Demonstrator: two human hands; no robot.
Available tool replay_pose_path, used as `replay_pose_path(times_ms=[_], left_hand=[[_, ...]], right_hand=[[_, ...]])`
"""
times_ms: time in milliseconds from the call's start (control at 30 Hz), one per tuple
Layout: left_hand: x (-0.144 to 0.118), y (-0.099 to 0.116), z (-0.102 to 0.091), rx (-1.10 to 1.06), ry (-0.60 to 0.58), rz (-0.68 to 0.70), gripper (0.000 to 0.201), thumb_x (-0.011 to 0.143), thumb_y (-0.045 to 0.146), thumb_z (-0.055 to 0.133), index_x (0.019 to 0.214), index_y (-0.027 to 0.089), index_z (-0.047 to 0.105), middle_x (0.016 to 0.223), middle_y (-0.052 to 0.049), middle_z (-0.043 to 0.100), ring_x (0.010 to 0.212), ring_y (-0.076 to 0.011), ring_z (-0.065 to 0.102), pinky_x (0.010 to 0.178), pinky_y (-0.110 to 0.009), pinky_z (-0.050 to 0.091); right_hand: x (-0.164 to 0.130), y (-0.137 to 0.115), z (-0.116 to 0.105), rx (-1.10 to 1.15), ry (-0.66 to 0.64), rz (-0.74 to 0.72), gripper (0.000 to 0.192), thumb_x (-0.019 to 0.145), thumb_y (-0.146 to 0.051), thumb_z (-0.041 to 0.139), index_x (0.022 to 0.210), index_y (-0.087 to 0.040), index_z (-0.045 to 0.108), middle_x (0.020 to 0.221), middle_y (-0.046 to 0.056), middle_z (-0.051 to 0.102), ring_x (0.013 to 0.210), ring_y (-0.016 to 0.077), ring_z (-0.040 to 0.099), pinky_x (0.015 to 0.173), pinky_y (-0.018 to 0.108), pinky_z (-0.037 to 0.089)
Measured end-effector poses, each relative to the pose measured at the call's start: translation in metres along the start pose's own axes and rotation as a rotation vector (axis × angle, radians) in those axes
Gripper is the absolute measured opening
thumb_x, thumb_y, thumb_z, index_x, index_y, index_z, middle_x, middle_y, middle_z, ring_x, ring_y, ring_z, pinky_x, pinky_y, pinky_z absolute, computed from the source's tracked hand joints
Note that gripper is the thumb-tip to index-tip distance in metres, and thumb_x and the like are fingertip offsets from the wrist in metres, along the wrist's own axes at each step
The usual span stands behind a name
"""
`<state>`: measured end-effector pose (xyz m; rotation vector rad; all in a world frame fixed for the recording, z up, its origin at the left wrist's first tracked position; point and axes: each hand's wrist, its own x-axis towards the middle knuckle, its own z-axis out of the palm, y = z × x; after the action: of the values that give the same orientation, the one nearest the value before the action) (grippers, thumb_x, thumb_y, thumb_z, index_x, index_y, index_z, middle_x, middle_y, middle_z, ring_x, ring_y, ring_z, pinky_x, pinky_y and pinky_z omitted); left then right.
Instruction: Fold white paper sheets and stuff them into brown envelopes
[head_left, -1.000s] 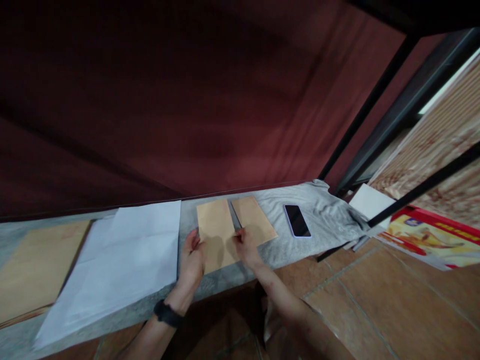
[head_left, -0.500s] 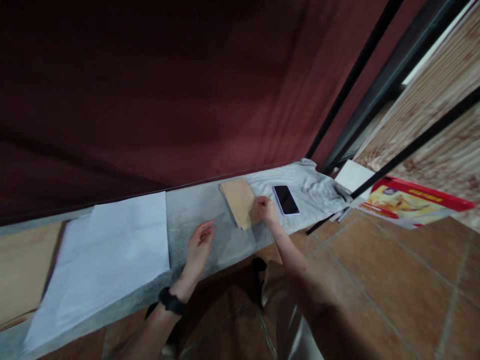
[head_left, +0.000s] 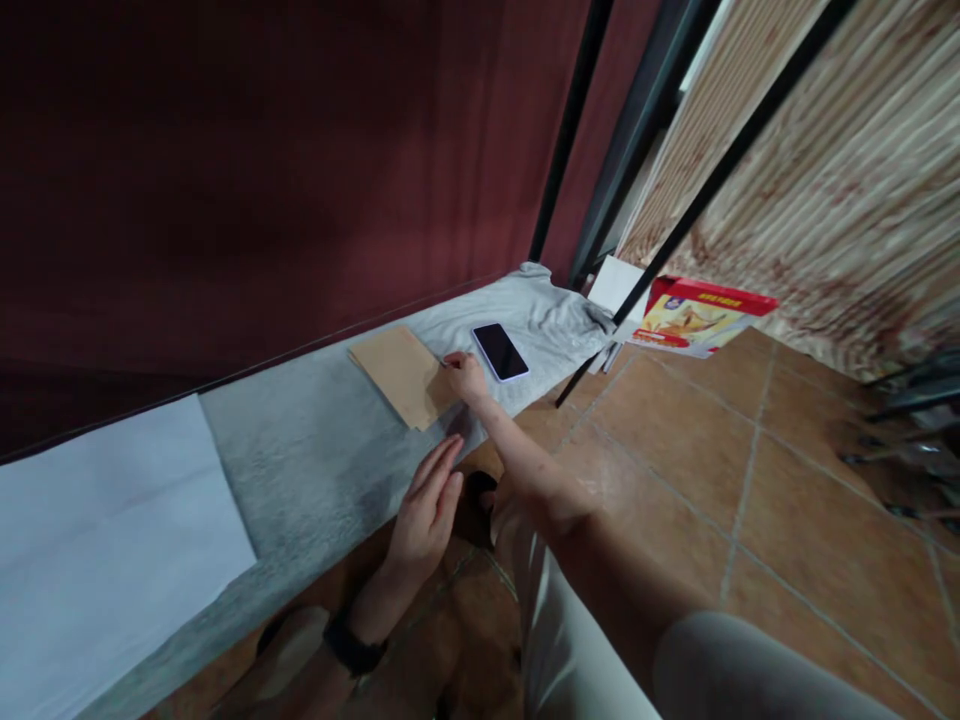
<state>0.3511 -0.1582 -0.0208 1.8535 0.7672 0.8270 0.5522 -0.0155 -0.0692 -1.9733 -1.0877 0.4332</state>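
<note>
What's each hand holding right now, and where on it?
Right hand has its fingers on the near right edge of the brown envelopes; whether it grips or only presses cannot be told. Left hand is open, holding nothing.

Envelopes (head_left: 401, 372) on cloth (head_left: 315, 450), phone (head_left: 499, 351) right, paper (head_left: 105, 540) left

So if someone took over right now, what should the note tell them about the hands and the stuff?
Right hand: fingertips on the near edge of the brown envelopes, which lie stacked on the grey cloth; grip unclear.
Left hand: open and flat, holding nothing, at the cloth's near edge.
Phone: just right of the envelopes.
White paper: far left.
Done: envelopes stacked.
Left: not clear from here.
</note>
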Motion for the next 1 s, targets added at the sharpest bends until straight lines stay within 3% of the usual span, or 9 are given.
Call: replay_pose_path(times_ms=[167,267,400,467,567,633,767,833,1000], left_hand=[[0.004,0.033,0.036,0.101,-0.251,0.404,0.039,0.098,0.021,0.048,0.135,0.026,0.061,0.141,-0.007,0.061,0.138,-0.0247,0.049,0.117,-0.045,0.041],[0.001,0.036,0.042,0.210,-0.362,0.569,0.032,0.099,0.015,0.045,0.123,0.022,0.066,0.125,-0.009,0.069,0.126,-0.0219,0.058,0.107,-0.042,0.049],[-0.034,-0.007,0.021,0.436,-0.525,0.473,0.027,0.099,0.014,0.044,0.089,0.021,0.068,0.088,-0.003,0.070,0.088,-0.0188,0.066,0.082,-0.034,0.055],[-0.057,-0.034,0.008,0.563,-0.571,0.409,0.026,0.098,0.013,0.046,0.088,0.022,0.069,0.086,-0.002,0.071,0.080,-0.0185,0.067,0.078,-0.034,0.054],[-0.070,-0.046,0.001,0.630,-0.591,0.328,0.025,0.094,0.020,0.056,0.071,0.021,0.066,0.071,-0.001,0.067,0.073,-0.0196,0.065,0.077,-0.035,0.053],[-0.058,-0.029,0.004,0.458,-0.530,0.266,0.021,0.094,0.019,0.056,0.076,0.021,0.067,0.077,-0.001,0.068,0.078,-0.0181,0.066,0.076,-0.032,0.053],[-0.016,0.019,0.021,0.134,-0.115,0.198,0.025,0.097,0.022,0.054,0.119,0.022,0.065,0.110,-0.007,0.069,0.102,-0.0182,0.066,0.085,-0.030,0.055],[-0.005,0.030,0.029,0.097,-0.033,0.144,0.026,0.094,0.022,0.059,0.119,0.023,0.065,0.111,-0.007,0.067,0.103,-0.0191,0.065,0.084,-0.030,0.056],[-0.004,0.028,0.041,0.027,-0.008,0.026,0.013,0.083,0.010,0.065,0.090,0.021,0.068,0.093,-0.002,0.064,0.087,-0.0153,0.065,0.074,-0.026,0.054]], right_hand=[[0.000,-0.003,0.005,-0.062,0.005,-0.013,0.026,0.089,-0.011,0.055,0.106,-0.016,0.074,0.107,0.007,0.067,0.096,0.0167,0.063,0.091,0.025,0.048],[-0.002,-0.006,0.006,-0.107,0.017,-0.067,0.024,0.088,-0.013,0.058,0.106,-0.018,0.074,0.109,0.008,0.066,0.105,0.0191,0.061,0.096,0.028,0.046],[-0.003,-0.007,0.004,-0.177,0.025,-0.176,0.024,0.090,-0.013,0.057,0.108,-0.019,0.072,0.114,0.009,0.064,0.112,0.0205,0.058,0.099,0.030,0.045],[-0.003,-0.007,0.002,-0.189,0.022,-0.191,0.023,0.091,-0.014,0.057,0.108,-0.019,0.072,0.115,0.009,0.064,0.112,0.0213,0.057,0.099,0.032,0.044],[-0.006,-0.008,-0.001,-0.207,0.019,-0.201,0.023,0.091,-0.014,0.056,0.109,-0.019,0.071,0.119,0.010,0.062,0.114,0.0220,0.056,0.100,0.034,0.044],[-0.009,-0.013,0.000,-0.227,0.016,-0.216,0.025,0.092,-0.013,0.054,0.111,-0.019,0.070,0.124,0.011,0.060,0.117,0.0227,0.054,0.101,0.035,0.044],[-0.023,-0.031,0.006,-0.296,0.041,-0.306,0.030,0.091,-0.011,0.054,0.118,-0.018,0.067,0.140,0.014,0.051,0.129,0.0270,0.045,0.107,0.041,0.040],[-0.032,-0.042,0.010,-0.324,0.038,-0.410,0.033,0.091,-0.011,0.054,0.122,-0.017,0.064,0.147,0.014,0.046,0.135,0.0283,0.039,0.110,0.044,0.037],[-0.050,-0.058,0.018,-0.380,-0.025,-0.707,0.027,0.098,-0.018,0.052,0.122,-0.017,0.063,0.151,0.013,0.044,0.141,0.0283,0.032,0.114,0.046,0.033]])
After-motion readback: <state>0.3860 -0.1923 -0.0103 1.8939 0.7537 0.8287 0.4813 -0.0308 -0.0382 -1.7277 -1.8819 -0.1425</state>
